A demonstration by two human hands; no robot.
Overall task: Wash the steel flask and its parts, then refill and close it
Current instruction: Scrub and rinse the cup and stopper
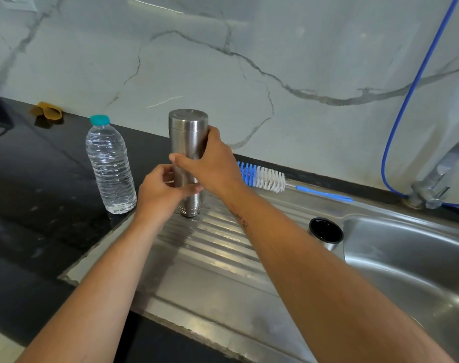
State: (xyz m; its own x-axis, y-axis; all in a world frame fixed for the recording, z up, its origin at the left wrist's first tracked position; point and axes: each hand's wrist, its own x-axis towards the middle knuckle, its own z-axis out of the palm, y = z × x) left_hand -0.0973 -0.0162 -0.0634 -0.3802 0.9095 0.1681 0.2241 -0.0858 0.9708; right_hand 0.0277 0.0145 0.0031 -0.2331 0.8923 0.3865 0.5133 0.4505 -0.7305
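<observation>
Two hands on one upright steel flask [187, 142] standing on the draining board: water bottle [110, 166] just left, left hand [160, 192] pinching its lower body, right hand [210, 163] gripping higher, brush [262, 176] and steel cup [326, 233] right.

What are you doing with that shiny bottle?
A person holds the steel flask upside down on the ribbed draining board beside the sink. The right hand wraps round its middle; the left hand touches it lower down. Its cup sits by the basin, open end up. A bottle brush lies behind, and a full water bottle stands capped on the counter.
</observation>
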